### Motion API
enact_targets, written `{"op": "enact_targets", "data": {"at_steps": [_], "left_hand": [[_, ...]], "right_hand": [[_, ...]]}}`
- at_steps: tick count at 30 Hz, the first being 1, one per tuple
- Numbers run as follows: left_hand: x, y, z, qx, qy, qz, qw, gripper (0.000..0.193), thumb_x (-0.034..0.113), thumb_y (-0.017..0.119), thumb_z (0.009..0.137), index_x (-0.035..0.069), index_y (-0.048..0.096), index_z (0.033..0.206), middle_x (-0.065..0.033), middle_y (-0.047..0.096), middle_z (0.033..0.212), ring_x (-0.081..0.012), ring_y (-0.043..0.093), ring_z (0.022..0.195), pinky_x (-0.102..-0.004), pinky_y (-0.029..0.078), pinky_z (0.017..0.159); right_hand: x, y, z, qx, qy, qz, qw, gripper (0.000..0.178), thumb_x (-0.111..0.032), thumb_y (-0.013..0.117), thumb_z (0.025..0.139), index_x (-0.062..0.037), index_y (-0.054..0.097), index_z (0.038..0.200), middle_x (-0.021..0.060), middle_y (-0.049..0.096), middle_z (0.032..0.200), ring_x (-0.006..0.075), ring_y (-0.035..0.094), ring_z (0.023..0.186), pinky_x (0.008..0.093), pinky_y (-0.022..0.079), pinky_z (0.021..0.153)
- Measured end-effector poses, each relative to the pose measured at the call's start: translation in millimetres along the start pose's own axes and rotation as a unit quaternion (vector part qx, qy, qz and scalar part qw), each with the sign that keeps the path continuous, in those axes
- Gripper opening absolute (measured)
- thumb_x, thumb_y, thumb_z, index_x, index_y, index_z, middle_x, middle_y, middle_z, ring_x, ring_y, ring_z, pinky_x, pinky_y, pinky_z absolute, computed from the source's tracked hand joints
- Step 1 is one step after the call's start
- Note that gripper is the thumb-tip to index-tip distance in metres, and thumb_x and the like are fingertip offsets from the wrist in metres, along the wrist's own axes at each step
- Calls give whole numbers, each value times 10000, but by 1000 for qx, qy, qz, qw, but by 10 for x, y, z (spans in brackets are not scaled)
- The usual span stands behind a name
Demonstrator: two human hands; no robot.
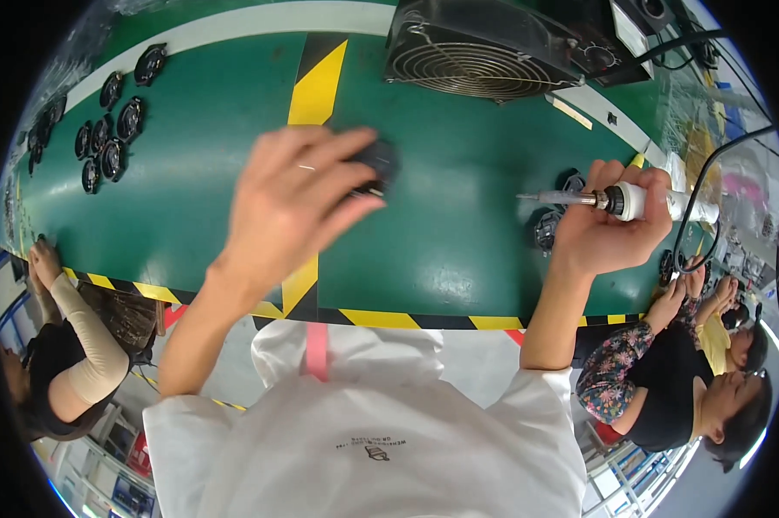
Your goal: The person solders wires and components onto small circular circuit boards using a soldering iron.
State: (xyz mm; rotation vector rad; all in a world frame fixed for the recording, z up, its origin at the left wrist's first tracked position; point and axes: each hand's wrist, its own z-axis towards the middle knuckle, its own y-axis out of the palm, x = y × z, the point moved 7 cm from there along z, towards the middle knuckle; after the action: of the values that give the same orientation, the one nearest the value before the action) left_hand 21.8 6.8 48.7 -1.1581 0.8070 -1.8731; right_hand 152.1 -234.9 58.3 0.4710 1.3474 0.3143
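Near the middle of the green workbench (458,250), my left hand (277,190) has its fingers curled round a small black rounded part (381,160). Motion blurs the part, and the fingers cover much of it. My right hand (596,237), palm up, grips what looks like an electric screwdriver (633,201) with a white body, black collar and slim metal shaft. The shaft points left toward my left hand and stays apart from it. Right beside my right hand lie two black parts, one (571,180) beyond the shaft and another (545,230) on its near side.
Several black round parts (111,160) lie at the far left. A black fan unit (476,65) with a wire guard stands at the back. A black cable (709,160) loops down at the right. Co-workers sit left (70,354) and right (657,380); striped tape (376,319) marks the near edge.
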Motion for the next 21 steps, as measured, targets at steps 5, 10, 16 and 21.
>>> {"op": "enact_targets", "data": {"at_steps": [5, 10, 16, 21], "left_hand": [[208, 334, 181, -45, 107, -60, 991, 231, 200, 745, 640, 89, 656, 823, 2, 614, 1091, -191, 518, 922, -321, 437, 751], [90, 384, 196, -81, 95, -124, 984, 267, 218, 752, 614, 127, 681, 855, 41, 612, 1134, -202, 509, 914, -325, 432, 741], [67, 458, 186, -74, 98, -128, 984, 290, 198, 753, 609, 90, 684, 869, -13, 635, 1137, -242, 519, 903, -376, 434, 764], [44, 465, 202, -75, 105, -128, 983, 295, 185, 756, 576, 64, 667, 829, -54, 659, 1084, -253, 549, 902, -390, 433, 762]], "right_hand": [[82, 36, -38, -67, -7, -26, 997, 172, -217, 502, 843, -60, 444, 804, 7, 440, 596, 129, 269, 455, 296, 226, 468], [192, 96, -100, -68, -58, -142, 986, 165, -178, 498, 802, -45, 401, 791, 41, 389, 523, 125, 272, 414, 294, 234, 440], [326, 243, -202, -108, -87, -245, 959, 157, -131, 514, 761, -12, 413, 764, 48, 361, 497, 117, 266, 394, 292, 219, 397], [378, 287, -250, -140, -118, -279, 943, 136, -112, 515, 752, -8, 430, 770, 49, 362, 495, 121, 268, 384, 294, 233, 396]]}}
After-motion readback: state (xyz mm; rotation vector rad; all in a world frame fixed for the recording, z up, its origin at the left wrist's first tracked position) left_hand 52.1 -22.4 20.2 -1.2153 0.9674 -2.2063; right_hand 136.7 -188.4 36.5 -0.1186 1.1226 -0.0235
